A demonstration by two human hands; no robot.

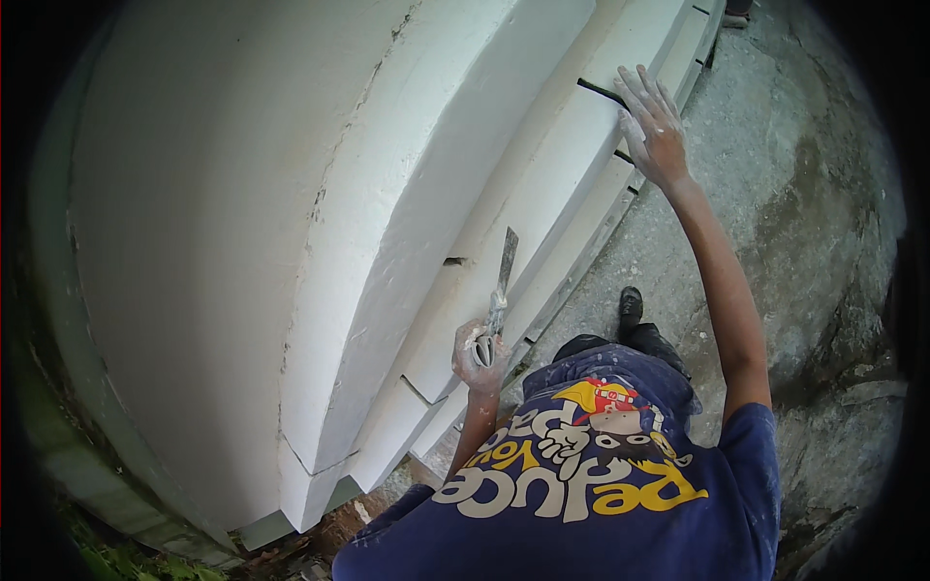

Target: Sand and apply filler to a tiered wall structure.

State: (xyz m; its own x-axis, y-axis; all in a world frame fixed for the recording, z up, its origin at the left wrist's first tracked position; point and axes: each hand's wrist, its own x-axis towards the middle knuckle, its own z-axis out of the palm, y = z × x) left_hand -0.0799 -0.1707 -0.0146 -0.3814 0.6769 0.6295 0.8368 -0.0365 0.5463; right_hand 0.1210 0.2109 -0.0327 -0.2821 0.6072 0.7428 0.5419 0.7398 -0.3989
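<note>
My left hand (473, 360) is closed around a putty knife (506, 263), its narrow blade pointing up and away from me. A folded, pale sheet (483, 351) is curled in the same hand; its kind is hard to make out. My right hand (653, 131), dusted white, reaches far ahead with the fingers stretched out. It lies over the edge of a white stepped ledge (557, 145), beside a dark slot (601, 92). Whether the palm presses on the ledge cannot be seen.
A broad white wall (184, 242) with a cracked seam (334, 160) rises on the left. More dark slots (454, 261) cut the ledges. Rough grey concrete floor (775, 145) lies to the right, under my dark shoe (631, 308). Green plants (126, 562) grow at lower left.
</note>
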